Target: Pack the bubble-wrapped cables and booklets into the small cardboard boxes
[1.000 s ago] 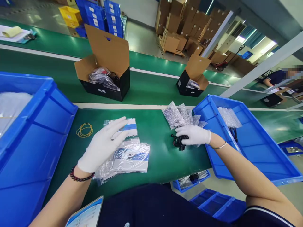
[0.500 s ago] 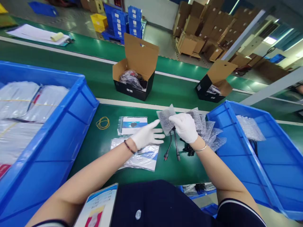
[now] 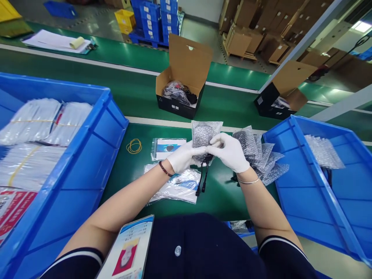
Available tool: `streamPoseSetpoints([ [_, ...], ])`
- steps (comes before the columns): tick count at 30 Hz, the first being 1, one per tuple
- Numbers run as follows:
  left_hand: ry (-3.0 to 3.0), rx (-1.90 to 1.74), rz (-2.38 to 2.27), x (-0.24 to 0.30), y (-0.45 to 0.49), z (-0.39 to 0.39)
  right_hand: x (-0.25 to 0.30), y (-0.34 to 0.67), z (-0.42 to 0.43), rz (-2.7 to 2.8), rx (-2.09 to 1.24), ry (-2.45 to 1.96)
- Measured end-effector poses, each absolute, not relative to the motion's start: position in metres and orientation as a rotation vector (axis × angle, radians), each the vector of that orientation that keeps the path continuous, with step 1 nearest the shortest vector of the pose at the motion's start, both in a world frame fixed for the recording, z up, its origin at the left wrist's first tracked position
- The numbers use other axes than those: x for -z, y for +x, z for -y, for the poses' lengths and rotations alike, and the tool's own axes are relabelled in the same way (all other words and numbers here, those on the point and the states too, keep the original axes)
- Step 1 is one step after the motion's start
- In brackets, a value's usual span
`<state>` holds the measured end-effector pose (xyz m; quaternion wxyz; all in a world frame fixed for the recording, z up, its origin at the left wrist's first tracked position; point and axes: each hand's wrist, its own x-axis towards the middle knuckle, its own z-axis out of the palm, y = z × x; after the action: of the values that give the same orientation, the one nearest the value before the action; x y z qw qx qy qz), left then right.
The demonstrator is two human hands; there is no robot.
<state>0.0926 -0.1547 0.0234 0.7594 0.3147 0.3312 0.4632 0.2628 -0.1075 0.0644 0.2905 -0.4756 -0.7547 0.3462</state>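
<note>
Both hands have come together since half a second ago: the left hand [image 3: 183, 159], then flat above the sleeved booklets, now meets the right hand [image 3: 229, 152] on the bubble bag [image 3: 205, 133], which has lifted off the belt and stands upright between them.

Each gloved hand is closed on the bag's lower edge, the fingers pinched narrow around it. A black cable [image 3: 201, 179] hangs out of the bag's bottom, and its two plug ends dangle toward 6 o'clock, just above the green belt [image 3: 221, 197]. The bag sits at the middle of the view, above the near strip of belt.

Just beside the bag at 3 o'clock, a fanned stack of bubble bags [image 3: 263, 157] lies on the belt, against the rim of the right blue bin [image 3: 286, 182]; more bubble wrap lies inside that bin. At 9 o'clock lies a sleeved booklet [image 3: 165, 147], and at 7 o'clock, partly under the left wrist, lies a pile of booklets [image 3: 180, 188]. Yellow rubber bands [image 3: 134, 146] lie farther out at 9 o'clock, near the left blue bin [image 3: 112, 128], which holds bundled packets. At 12 o'clock an open carton [image 3: 186, 73] stands on the far belt, and a second carton [image 3: 280, 95] stands at 2 o'clock.
</note>
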Motion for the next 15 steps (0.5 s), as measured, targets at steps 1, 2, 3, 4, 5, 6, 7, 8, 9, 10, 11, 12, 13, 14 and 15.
streamPoseSetpoints([
  [1, 0.680, -1.000, -0.724, -0.024, 0.094, 0.154, -0.066, 0.264, 0.109, 2.027, -0.911, -1.271],
  [2, 0.669, -1.000, -0.732, -0.024, 0.095, 0.152, -0.068, 0.265, 0.113, 2.053, -0.871, -1.260],
  [3, 0.647, -1.018, -0.744, -0.025, 0.096, 0.151, -0.071, 0.267, 0.118, 2.091, -0.800, -1.230],
  [4, 0.612, -1.064, -0.757, -0.025, 0.096, 0.149, -0.073, 0.269, 0.126, 2.132, -0.707, -1.184],
  [5, 0.569, -1.141, -0.762, -0.025, 0.096, 0.147, -0.075, 0.271, 0.134, 2.180, -0.629, -1.130],
  [6, 0.525, -1.244, -0.757, -0.026, 0.094, 0.145, -0.075, 0.273, 0.143, 2.240, -0.610, -1.081],
  [7, 0.487, -1.357, -0.743, -0.026, 0.091, 0.143, -0.073, 0.275, 0.152, 2.307, -0.689, -1.049],
  [8, 0.466, -1.458, -0.724, -0.027, 0.086, 0.141, -0.070, 0.277, 0.158, 2.360, -0.869, -1.041],
  [9, 0.475, -1.530, -0.704, -0.028, 0.082, 0.140, -0.064, 0.277, 0.162, 2.358, -1.111, -1.047],
  [10, 0.528, -1.564, -0.679, -0.029, 0.076, 0.139, -0.058, 0.278, 0.163, 2.287, -1.354, -1.045],
  [11, 0.618, -1.569, -0.641, -0.030, 0.071, 0.140, -0.051, 0.277, 0.162, 2.157, -1.543, -1.013],
  [12, 0.747, -1.555, -0.584, -0.032, 0.067, 0.141, -0.044, 0.276, 0.159, 1.992, -1.650, -0.951],
  [13, 0.913, -1.526, -0.506, -0.033, 0.064, 0.142, -0.039, 0.275, 0.155, 1.837, -1.684, -0.861],
  [14, 1.093, -1.488, -0.425, -0.034, 0.063, 0.144, -0.035, 0.273, 0.151, 1.731, -1.667, -0.763],
  [15, 1.260, -1.449, -0.365, -0.035, 0.064, 0.145, -0.032, 0.272, 0.148, 1.694, -1.622, -0.687],
])
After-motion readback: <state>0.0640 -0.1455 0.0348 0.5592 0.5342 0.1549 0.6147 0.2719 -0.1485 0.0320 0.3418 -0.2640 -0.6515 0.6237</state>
